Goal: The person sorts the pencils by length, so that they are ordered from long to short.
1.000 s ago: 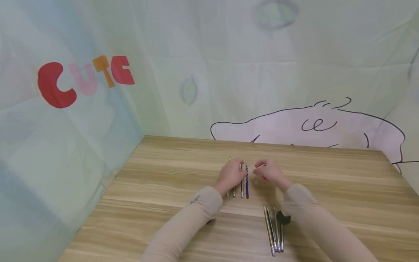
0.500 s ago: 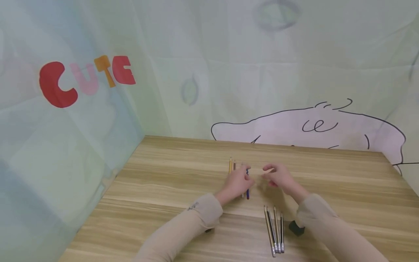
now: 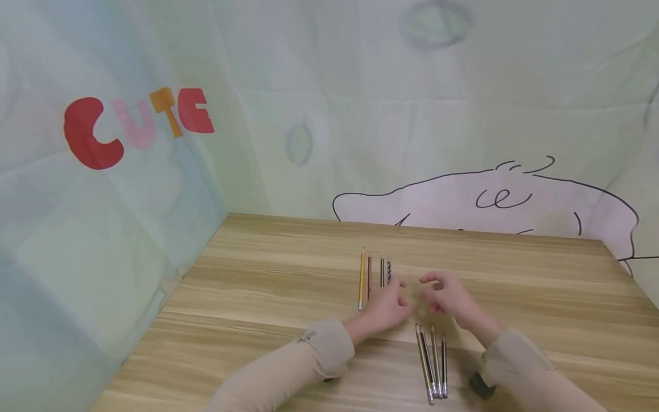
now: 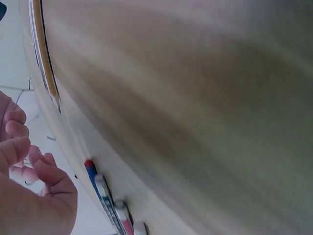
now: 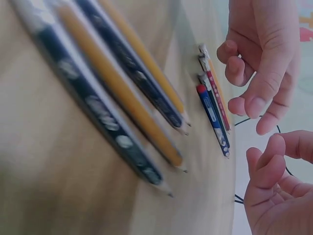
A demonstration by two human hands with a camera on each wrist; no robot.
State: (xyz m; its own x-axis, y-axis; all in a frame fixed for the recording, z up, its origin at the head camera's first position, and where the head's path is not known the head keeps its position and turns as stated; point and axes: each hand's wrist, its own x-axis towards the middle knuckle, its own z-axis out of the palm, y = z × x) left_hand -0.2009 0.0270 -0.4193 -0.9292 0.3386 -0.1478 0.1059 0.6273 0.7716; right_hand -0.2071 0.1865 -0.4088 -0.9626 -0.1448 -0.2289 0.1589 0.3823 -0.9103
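Four-finger grips are absent: my left hand (image 3: pixel 386 306) hovers with loosely bent fingers over the lower ends of the far pencils and holds nothing. That row has a yellow pencil (image 3: pixel 361 280), a dark red pencil (image 3: pixel 369 273), a black pencil (image 3: pixel 382 270) and a blue patterned pencil (image 3: pixel 389 269), lying roughly parallel; the hand partly hides all but the yellow one. Facing it, my right hand (image 3: pixel 453 297) is raised with loosely bent fingers, also holding nothing. Below it lies a second group of yellow and black pencils (image 5: pixel 120 98), fanned slightly. The hands do not touch.
A wooden table (image 3: pixel 257 274) meets a fabric backdrop (image 3: pixel 309 74) at its back and left. Coloured letters (image 3: pixel 92 134) are on the left side. The dark wrist-camera piece (image 3: pixel 482 386) shows below my right cuff.
Both hands have moved back toward me and somewhat to the right. The far pencils' upper parts have come into view. Neither pencil group has visibly shifted.
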